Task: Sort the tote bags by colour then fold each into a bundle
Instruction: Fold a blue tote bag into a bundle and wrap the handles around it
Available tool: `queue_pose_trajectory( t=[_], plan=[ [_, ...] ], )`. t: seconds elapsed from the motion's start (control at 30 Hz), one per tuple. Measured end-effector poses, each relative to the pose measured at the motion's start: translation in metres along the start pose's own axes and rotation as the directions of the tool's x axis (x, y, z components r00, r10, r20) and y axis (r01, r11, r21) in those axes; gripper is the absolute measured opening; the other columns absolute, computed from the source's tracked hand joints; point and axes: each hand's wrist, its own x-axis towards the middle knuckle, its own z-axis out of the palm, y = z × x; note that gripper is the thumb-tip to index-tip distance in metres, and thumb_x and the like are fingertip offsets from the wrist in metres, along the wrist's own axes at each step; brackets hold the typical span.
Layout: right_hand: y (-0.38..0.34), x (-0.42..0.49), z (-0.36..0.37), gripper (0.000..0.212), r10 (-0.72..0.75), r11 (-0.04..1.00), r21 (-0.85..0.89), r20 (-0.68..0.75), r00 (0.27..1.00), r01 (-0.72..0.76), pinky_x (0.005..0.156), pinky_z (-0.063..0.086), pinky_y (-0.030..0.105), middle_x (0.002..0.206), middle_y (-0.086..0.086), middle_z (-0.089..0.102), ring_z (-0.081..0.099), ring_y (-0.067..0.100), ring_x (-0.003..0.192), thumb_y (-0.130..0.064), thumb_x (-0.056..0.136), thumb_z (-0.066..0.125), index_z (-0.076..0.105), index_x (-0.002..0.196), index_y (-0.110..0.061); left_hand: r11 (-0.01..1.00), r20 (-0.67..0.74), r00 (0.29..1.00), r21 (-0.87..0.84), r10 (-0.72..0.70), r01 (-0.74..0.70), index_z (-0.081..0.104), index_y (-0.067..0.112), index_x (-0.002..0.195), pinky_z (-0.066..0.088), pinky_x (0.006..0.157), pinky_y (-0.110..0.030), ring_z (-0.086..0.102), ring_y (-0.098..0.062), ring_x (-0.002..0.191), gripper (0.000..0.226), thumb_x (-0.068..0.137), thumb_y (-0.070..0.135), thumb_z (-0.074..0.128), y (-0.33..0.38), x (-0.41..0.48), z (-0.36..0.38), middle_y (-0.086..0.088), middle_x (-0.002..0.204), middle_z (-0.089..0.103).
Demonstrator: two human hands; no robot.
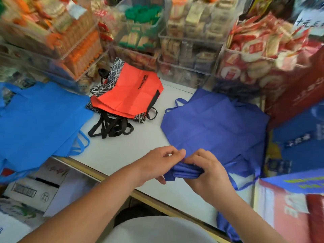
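Person, head-camera view. Both forearms (98, 199) are uncovered from frame edge to wrist. Left grip (157, 163) and right grip (210, 174) are bare. Torso: plain pale grey-white garment (157, 230), seen at bottom centre; cut and fastening cannot be told.

A shop: clear bins (185, 55) of packaged snacks (254, 48) line the counter (122, 151)

— Where do we look from?
— From a camera worn on the head, facing forward and steeply down along our forearms (98, 204).
— How near are we?
— Close. Our fingers (177, 153) sit just below centre. The white counter (122, 151) stretches beyond the fingertips, and the clear bins (185, 50) stand well past them, at the top edge. The wide lens bends the edges.
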Motion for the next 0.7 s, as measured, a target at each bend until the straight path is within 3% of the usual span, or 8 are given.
queue_pose_trajectory(
  t=[0.1, 0.17, 0.23, 0.33, 0.53, 0.63, 0.7],
  plan=[
    [-0.014, 0.0, -0.005, 0.043, -0.027, 0.997, -0.078, -0.045, 0.999, 0.023, 0.051, 0.04, 0.026, 0.079, -0.017, 0.047, 0.048, 0.011, 0.069, -0.013, 0.068, 0.088, 0.062, 0.092, -0.038, 0.998, -0.015, 0.999, -0.036, 0.043, -0.044, 0.07, 0.038, 0.107, 0.064, 0.079, -0.037, 0.073, -0.015, 0.095, 0.032, 0.089, 0.064, 0.066, 0.001, -0.018, 0.008, 0.001, 0.111, 0.069],
    [-0.019, -0.002, -0.011, 0.041, -0.055, 0.998, -0.046, -0.045, 0.997, 0.053, 0.06, 0.046, 0.026, 0.083, -0.018, 0.055, 0.052, 0.009, 0.074, -0.022, 0.07, 0.092, 0.068, 0.098, -0.039, 0.99, -0.07, 0.995, -0.122, 0.065, -0.074, 0.07, 0.036, 0.112, 0.065, 0.078, -0.038, 0.074, -0.015, 0.094, 0.034, 0.085, 0.055, 0.076, -0.001, -0.027, 0.01, 0.0, 0.115, 0.065],
    [-0.026, -0.008, -0.019, 0.05, 0.06, 0.994, 0.098, -0.041, 0.997, -0.056, 0.073, 0.048, 0.017, 0.092, -0.019, 0.065, 0.062, 0.009, 0.084, -0.032, 0.065, 0.097, 0.069, 0.106, -0.038, 0.976, -0.108, 0.992, -0.196, 0.07, -0.09, 0.071, 0.031, 0.115, 0.065, 0.078, -0.042, 0.075, -0.019, 0.092, 0.036, 0.084, 0.048, 0.08, -0.004, -0.034, 0.009, -0.003, 0.117, 0.065],
    [-0.034, -0.017, -0.025, 0.051, 0.256, 0.898, 0.367, 0.016, 0.966, -0.244, 0.073, 0.051, 0.013, 0.099, -0.015, 0.071, 0.07, 0.012, 0.092, -0.029, 0.059, 0.098, 0.072, 0.103, -0.036, 0.951, -0.1, 0.991, -0.286, 0.09, -0.115, 0.074, 0.029, 0.114, 0.064, 0.078, -0.043, 0.075, -0.024, 0.091, 0.032, 0.087, 0.046, 0.078, -0.013, -0.044, 0.01, -0.005, 0.119, 0.065],
    [-0.043, -0.015, -0.022, 0.039, 0.1, 0.906, 0.409, 0.034, 0.994, -0.105, 0.087, 0.054, 0.031, 0.117, -0.009, 0.069, 0.065, 0.021, 0.11, -0.022, 0.067, 0.094, 0.077, 0.101, -0.031, 0.928, -0.044, 0.993, -0.353, 0.114, -0.122, 0.069, 0.035, 0.123, 0.062, 0.082, -0.04, 0.072, -0.022, 0.103, 0.037, 0.089, 0.047, 0.076, -0.021, -0.052, 0.009, -0.005, 0.129, 0.06],
    [-0.045, -0.011, -0.027, 0.035, 0.085, 0.917, 0.384, 0.082, 0.993, -0.111, 0.09, 0.055, 0.032, 0.14, -0.012, 0.057, 0.059, 0.015, 0.124, -0.026, 0.07, 0.094, 0.071, 0.094, -0.036, 0.96, -0.051, 0.988, -0.235, 0.146, -0.154, 0.068, 0.041, 0.122, 0.059, 0.078, -0.031, 0.069, -0.015, 0.102, 0.033, 0.091, 0.049, 0.073, -0.018, -0.054, 0.008, 0.004, 0.127, 0.057],
    [-0.047, -0.01, -0.027, 0.036, 0.002, 0.944, 0.327, 0.112, 0.994, -0.038, 0.088, 0.056, 0.044, 0.133, -0.017, 0.064, 0.065, 0.012, 0.117, -0.03, 0.074, 0.091, 0.062, 0.096, -0.036, 0.973, -0.062, 0.982, -0.133, 0.181, -0.188, 0.069, 0.044, 0.121, 0.055, 0.078, -0.024, 0.067, -0.007, 0.099, 0.028, 0.093, 0.046, 0.071, -0.016, -0.056, 0.007, 0.013, 0.125, 0.055]
  ],
)
